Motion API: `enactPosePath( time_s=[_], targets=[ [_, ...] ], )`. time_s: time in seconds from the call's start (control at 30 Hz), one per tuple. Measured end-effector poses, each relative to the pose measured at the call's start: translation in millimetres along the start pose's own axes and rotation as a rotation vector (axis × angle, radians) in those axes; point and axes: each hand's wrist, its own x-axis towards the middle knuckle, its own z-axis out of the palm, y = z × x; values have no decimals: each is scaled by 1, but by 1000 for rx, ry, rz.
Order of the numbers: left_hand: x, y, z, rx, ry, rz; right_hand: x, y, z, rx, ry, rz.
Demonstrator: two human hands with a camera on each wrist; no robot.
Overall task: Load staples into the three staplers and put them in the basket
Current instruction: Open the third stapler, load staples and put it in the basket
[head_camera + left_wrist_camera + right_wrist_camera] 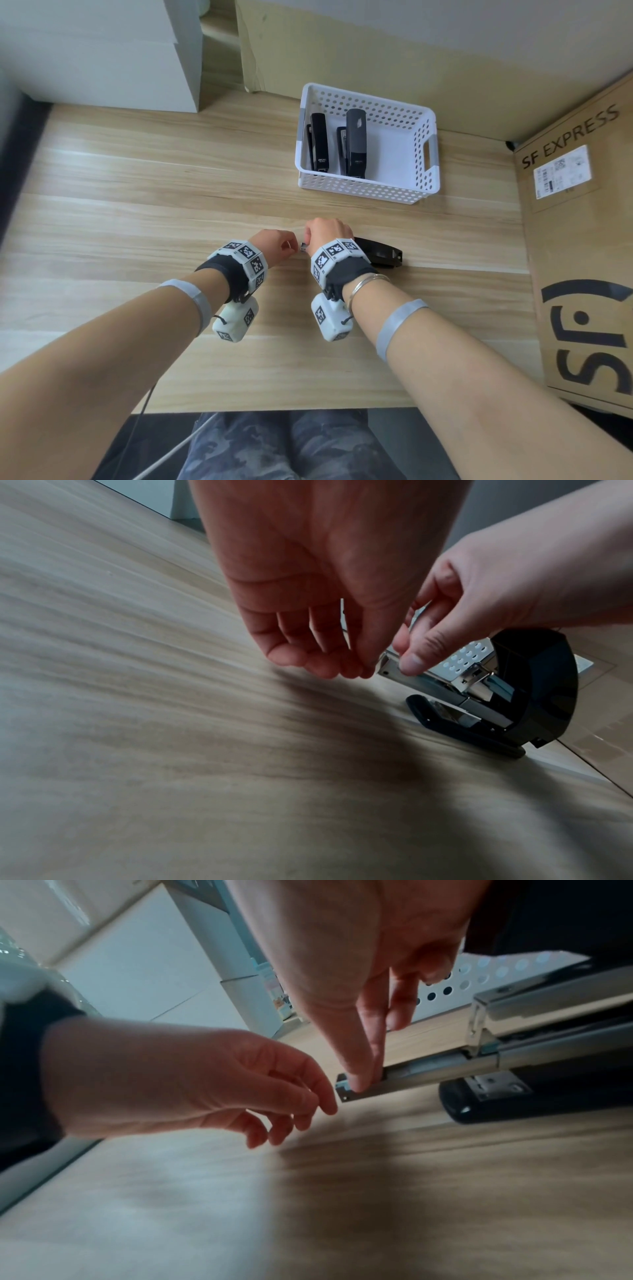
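Observation:
Two black staplers (319, 142) (356, 144) lie side by side in the white perforated basket (363, 190) at the back of the wooden table. A third black stapler (380, 255) (534, 691) lies on the table with its cover swung up. Its metal staple rail (428, 1074) sticks out to the left. My right hand (308, 240) (363, 1080) pinches the front end of that rail between thumb and forefinger. Just left of the rail end hovers my left hand (289, 245) (318, 664), fingers loosely curled, with nothing seen in it.
A large SF EXPRESS cardboard box (582, 240) stands along the table's right side, close to the stapler. White boxes (102, 51) are stacked at the back left, and a flat brown cardboard sheet (376, 44) leans behind the basket. The table's front edge (274, 409) is near my lap.

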Motion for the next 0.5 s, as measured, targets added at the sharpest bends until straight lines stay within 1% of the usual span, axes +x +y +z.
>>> enactPosePath(
  time_s=[0.23, 0.43, 0.5],
  targets=[
    [0, -3, -1, 2, -16, -14, 1, -6, -4, 56, 3, 116],
    [-1, -5, -3, 4, -25, -11, 4, -12, -13, 87, -49, 255],
    [-1, -5, -3, -4, -20, -9, 7, -11, -14, 119, -74, 273]
  ],
)
